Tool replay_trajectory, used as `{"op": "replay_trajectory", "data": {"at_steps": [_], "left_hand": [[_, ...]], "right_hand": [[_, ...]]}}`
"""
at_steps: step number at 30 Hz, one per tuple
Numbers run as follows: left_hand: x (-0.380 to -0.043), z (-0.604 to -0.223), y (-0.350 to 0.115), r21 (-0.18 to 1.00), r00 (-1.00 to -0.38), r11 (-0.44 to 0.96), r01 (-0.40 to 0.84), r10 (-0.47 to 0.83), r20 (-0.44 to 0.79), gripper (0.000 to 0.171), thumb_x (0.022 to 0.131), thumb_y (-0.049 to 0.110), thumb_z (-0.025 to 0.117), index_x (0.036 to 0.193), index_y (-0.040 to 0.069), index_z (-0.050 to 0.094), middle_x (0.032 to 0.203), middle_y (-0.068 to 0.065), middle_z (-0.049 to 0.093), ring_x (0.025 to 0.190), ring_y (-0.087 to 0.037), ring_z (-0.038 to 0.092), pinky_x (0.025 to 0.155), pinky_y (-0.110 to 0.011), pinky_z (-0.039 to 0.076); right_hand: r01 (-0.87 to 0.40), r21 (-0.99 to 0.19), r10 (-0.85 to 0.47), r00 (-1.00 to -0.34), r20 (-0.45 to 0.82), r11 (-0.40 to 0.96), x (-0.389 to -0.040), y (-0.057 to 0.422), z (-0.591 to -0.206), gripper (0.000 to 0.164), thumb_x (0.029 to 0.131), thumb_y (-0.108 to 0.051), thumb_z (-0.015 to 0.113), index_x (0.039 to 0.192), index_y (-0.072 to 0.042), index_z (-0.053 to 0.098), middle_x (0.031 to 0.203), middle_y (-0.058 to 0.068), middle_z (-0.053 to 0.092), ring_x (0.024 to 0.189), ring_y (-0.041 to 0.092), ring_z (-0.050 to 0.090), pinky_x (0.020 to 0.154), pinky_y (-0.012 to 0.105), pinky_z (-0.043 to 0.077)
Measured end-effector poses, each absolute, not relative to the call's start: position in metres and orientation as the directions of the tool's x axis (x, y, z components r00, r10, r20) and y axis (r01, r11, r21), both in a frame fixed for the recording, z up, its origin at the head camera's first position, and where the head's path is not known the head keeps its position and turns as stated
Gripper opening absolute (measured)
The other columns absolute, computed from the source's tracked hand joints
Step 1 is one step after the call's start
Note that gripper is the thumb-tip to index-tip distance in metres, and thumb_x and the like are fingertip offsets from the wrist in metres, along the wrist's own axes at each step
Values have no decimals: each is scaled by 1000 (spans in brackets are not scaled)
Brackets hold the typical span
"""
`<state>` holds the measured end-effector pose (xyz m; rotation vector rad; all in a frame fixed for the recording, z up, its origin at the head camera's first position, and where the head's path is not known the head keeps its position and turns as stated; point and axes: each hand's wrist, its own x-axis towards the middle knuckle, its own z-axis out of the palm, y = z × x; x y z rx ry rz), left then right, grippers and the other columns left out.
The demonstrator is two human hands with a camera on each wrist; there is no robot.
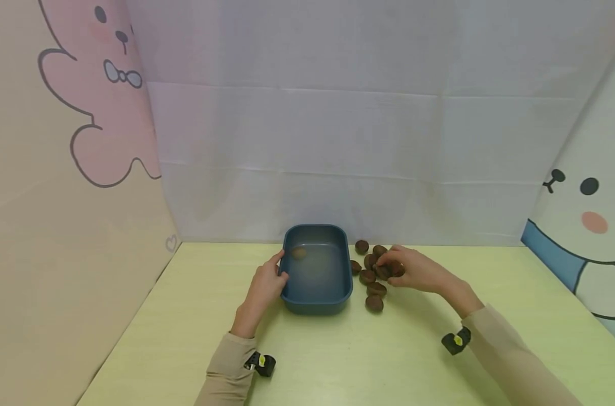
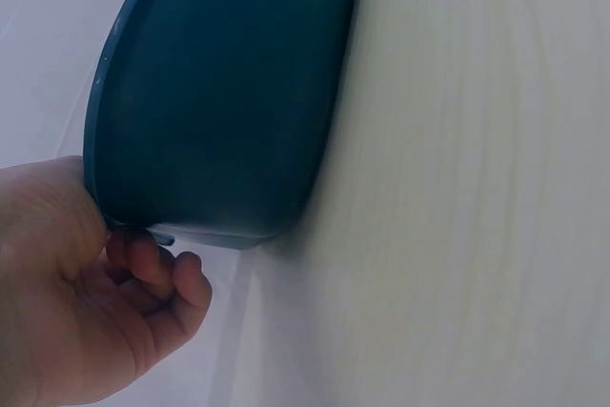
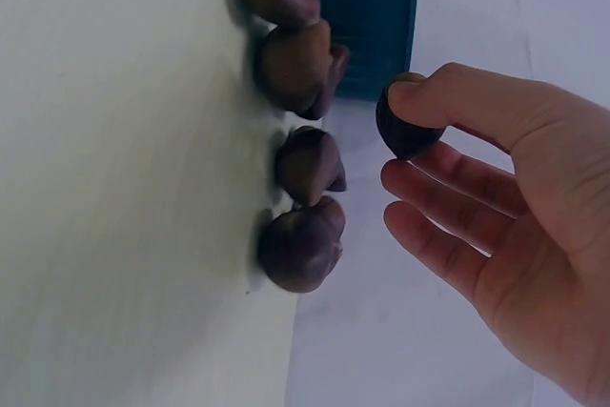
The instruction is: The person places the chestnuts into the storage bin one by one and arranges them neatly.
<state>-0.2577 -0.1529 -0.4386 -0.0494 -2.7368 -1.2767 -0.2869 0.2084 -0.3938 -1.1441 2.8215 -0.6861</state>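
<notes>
A deep blue rectangular tub (image 1: 315, 309) stands on the table near the back wall. My left hand (image 1: 262, 286) grips its left rim; in the left wrist view that hand's fingers (image 2: 152, 269) curl at the tub's outer side. One brown chestnut (image 1: 299, 252) lies inside the tub, toward its far left. Right of the tub, several loose chestnuts (image 1: 375, 303) lie in a cluster. Over that cluster, my right hand (image 1: 419, 270) pinches a dark chestnut (image 3: 408, 126) between thumb and forefinger. In the right wrist view this chestnut is held apart from the others.
The pale yellow table (image 1: 327, 361) reaches back to a white cloth wall (image 1: 358, 141). Side panels with cartoon animals flank it left and right. A small black wrist camera (image 1: 264, 363) sits on the left sleeve and another (image 1: 456, 341) on the right.
</notes>
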Motion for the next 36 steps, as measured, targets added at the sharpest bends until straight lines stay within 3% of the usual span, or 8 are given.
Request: {"op": "replay_trajectory", "data": {"at_steps": [5,12,22,32,36], "left_hand": [[-259,-438,-156,760,-992,646,70,-35,121,65,84,3,54,148,4,46,61,1,41,49,-12,31,47,-25,28],[-260,-440,-154,765,-992,639,81,-25,126,64,85,2,53,148,4,45,60,1,40,48,-11,31,46,-24,27],[-259,-440,-151,770,-994,635,64,-25,103,65,85,2,52,149,5,44,61,1,41,48,-11,31,47,-25,27],[-258,-439,-151,773,-995,632,58,-25,95,65,86,2,53,150,5,44,61,1,42,48,-11,33,47,-24,28],[-258,-439,-151,770,-994,635,59,-34,104,64,85,1,54,149,5,45,61,1,42,48,-12,33,47,-25,28]], "right_hand": [[-669,-417,-677,-720,156,615,-295,183,-377,33,84,-8,71,117,-10,69,101,3,59,85,22,56,73,29,48],[-704,-418,-699,-688,197,575,-304,155,-363,35,82,-10,72,117,-8,69,103,5,62,88,22,61,79,41,54],[-716,-412,-722,-669,177,563,-320,120,-356,35,87,-14,71,121,-12,67,113,5,61,96,24,63,82,36,52],[-726,-369,-740,-659,135,580,-338,76,-353,37,85,-15,71,121,-13,69,117,4,65,95,18,61,85,35,52],[-710,-419,-754,-651,87,566,-344,60,-356,34,85,-16,71,119,-12,69,116,4,67,99,19,63,87,35,53]]}}
